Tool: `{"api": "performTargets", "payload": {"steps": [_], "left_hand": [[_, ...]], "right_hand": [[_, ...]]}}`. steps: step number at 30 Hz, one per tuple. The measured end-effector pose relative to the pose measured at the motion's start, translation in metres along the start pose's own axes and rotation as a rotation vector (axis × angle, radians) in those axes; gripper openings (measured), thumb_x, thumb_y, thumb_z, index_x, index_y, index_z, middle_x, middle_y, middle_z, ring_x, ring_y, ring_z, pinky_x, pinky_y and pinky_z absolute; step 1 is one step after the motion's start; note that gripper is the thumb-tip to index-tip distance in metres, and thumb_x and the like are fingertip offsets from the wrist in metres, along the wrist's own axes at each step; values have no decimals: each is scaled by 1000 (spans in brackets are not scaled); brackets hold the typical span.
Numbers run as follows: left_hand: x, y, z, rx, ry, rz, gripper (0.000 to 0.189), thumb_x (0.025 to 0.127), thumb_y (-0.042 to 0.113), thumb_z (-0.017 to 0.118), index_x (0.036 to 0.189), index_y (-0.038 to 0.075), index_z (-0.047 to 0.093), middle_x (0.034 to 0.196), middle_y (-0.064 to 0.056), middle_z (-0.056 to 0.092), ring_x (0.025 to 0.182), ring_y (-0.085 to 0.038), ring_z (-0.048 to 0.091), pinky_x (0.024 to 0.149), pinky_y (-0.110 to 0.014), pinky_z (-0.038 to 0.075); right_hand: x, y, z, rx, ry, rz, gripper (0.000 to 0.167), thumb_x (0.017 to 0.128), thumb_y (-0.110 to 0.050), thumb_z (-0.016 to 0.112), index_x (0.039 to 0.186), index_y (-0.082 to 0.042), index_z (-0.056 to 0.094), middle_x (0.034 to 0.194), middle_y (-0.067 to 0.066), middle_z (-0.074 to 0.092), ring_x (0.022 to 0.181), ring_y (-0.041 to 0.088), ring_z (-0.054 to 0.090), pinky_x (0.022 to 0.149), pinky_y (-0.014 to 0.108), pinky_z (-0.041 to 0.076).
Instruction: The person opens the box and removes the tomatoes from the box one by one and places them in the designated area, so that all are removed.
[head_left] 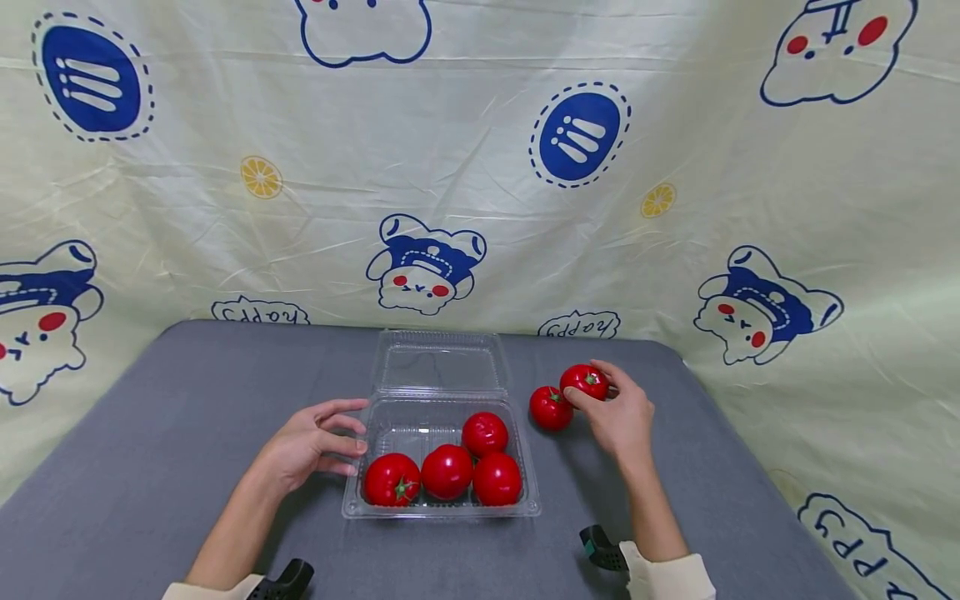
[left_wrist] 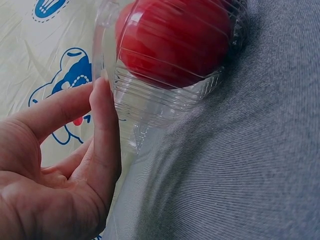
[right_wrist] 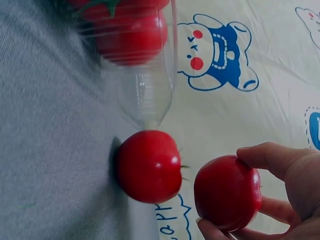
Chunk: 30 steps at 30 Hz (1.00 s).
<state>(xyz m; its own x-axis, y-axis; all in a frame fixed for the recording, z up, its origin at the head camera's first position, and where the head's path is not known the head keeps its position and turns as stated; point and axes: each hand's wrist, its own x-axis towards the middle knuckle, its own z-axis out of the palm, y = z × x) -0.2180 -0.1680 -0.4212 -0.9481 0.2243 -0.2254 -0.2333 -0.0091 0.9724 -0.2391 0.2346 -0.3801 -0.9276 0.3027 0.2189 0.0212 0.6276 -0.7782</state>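
Observation:
My right hand [head_left: 624, 410] holds a red tomato [head_left: 584, 382] between thumb and fingers, raised off the table in the right wrist view. Beside it a second tomato [right_wrist: 150, 166] sits on the table, its green stem pointing up. A clear plastic clamshell box [head_left: 442, 514] lies with its lid [head_left: 441, 365] folded back; several tomatoes [head_left: 447, 472] rest in its near and right parts. At the box's left side is my left hand [head_left: 318, 440], its fingers fairly straight and the fingertips [left_wrist: 102, 87] touching the rim.
A grey cloth covers the table [head_left: 187, 417]. Behind it hangs a pale curtain [head_left: 480, 167] printed with cartoon bears. Black bands with camera mounts [head_left: 602, 547] are on both wrists, below cream sleeves [head_left: 670, 577].

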Motion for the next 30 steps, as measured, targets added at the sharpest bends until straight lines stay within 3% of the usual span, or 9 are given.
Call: {"api": "performTargets", "payload": {"steps": [14,30], "left_hand": [[-1,1,0,4,2,5,69,87,3,74,150,2,44,102,-6,68,77,-18,68,68,-37,64],[-2,2,1,8,5,1,68,89,4,72,150,3,43,105,-8,67,78,-18,69,69,-37,64]], "right_hand": [[10,25,0,19,56,54,58,90,-27,74,143,-11,56,141,21,56,126,39,48,100,58,50],[14,40,2,-14,32,103,61,91,-27,73,144,-6,54,145,24,53,131,43,43,106,62,44]]}}
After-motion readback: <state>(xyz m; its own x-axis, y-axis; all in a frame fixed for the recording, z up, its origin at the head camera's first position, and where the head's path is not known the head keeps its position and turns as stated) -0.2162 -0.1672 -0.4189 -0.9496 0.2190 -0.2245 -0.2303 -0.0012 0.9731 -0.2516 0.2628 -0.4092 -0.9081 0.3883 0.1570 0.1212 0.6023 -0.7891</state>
